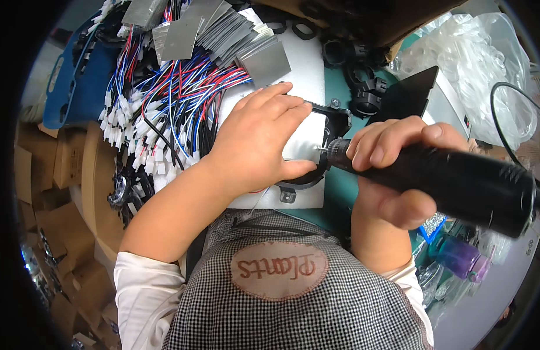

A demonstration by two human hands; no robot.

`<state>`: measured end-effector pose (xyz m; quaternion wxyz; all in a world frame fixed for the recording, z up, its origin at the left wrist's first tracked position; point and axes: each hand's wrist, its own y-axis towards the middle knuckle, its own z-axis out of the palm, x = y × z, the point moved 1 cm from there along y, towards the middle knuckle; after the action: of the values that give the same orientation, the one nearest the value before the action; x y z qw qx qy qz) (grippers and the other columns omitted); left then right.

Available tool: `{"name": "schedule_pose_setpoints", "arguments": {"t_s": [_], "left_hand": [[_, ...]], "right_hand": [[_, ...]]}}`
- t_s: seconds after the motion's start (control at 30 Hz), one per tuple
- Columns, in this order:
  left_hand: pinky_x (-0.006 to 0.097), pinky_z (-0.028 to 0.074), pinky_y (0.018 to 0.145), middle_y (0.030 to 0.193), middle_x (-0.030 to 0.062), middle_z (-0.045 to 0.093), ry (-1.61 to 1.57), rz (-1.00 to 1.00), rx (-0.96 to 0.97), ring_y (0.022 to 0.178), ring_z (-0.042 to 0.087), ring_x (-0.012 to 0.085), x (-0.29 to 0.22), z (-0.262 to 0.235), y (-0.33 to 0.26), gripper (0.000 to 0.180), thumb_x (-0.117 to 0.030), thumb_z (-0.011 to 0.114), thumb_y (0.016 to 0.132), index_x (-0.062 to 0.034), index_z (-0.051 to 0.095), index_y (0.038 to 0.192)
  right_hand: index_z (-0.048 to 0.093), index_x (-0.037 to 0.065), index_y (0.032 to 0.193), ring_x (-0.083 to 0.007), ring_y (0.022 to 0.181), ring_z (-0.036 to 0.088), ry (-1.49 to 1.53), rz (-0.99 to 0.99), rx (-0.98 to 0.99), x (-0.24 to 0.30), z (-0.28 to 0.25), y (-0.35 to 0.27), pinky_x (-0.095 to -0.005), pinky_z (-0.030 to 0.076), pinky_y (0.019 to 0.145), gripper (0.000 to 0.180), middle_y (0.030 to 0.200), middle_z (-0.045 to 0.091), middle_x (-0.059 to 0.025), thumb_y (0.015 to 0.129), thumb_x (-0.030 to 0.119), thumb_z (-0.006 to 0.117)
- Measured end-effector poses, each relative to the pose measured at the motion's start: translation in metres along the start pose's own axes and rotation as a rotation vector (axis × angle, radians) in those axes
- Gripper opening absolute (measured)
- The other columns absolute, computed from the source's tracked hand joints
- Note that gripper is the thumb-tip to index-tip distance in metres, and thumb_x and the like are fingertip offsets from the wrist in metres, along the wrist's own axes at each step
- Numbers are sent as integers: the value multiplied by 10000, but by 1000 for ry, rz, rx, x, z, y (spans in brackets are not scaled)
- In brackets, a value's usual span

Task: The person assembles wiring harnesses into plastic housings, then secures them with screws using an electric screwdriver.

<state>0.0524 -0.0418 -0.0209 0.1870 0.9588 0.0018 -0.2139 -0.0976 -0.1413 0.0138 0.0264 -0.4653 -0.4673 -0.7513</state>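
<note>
My left hand (257, 140) lies palm down on a silver plate (305, 137) set in a black plastic ring part (334, 119), pressing it onto a white foam pad (308, 64). My right hand (392, 175) grips a black electric screwdriver (457, 181) held almost level, its tip touching the right edge of the silver plate beside my left thumb. The plate is mostly hidden under my left hand.
Bundles of red, blue, black and white wires with white connectors (159, 105) lie at the left, grey plates (235, 35) behind them. Black ring parts (363, 87) and clear plastic bags (486, 64) sit at the back right. Cardboard boxes (54, 175) stand at the left, a purple bottle (460, 256) lower right.
</note>
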Motion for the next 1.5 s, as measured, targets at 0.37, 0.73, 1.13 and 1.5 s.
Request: {"name": "schedule_pose_setpoints", "arguments": {"t_s": [0.37, 0.73, 1.13, 1.5], "left_hand": [[442, 431, 956, 1143, 131, 601, -89, 2, 9, 1146, 519, 381, -12, -3, -13, 736, -253, 854, 492, -7, 605, 1140], [436, 415, 980, 1164, 136, 600, -48, -31, 59, 1181, 505, 367, -17, -2, -11, 764, -214, 842, 463, -27, 595, 1163], [450, 379, 1005, 1168, 135, 598, -3, -41, 36, 1181, 499, 380, -21, -12, -8, 762, -372, 829, 536, -22, 591, 1170], [214, 497, 672, 932, 109, 672, -1394, -509, 411, 764, 619, 108, -65, -11, -10, 243, -51, 630, 864, 32, 623, 1092]], "right_hand": [[336, 6, 1316, -233, 615, 578, 78, -144, -60, 66, -79, -6, -363, 519, 560, 785, 846, 544, -142, 842, 581, 584], [372, 10, 1260, -228, 567, 569, -84, -182, -265, 61, -95, -23, -361, 518, 536, 735, 796, 554, -139, 847, 584, 574], [378, 18, 1297, -216, 592, 555, 136, -119, -170, 70, -85, -21, -348, 499, 545, 759, 825, 543, -128, 839, 587, 583], [458, 9, 1200, -168, 621, 561, 551, -48, -193, 74, -44, -4, -323, 476, 584, 617, 805, 540, -56, 801, 429, 671]]}}
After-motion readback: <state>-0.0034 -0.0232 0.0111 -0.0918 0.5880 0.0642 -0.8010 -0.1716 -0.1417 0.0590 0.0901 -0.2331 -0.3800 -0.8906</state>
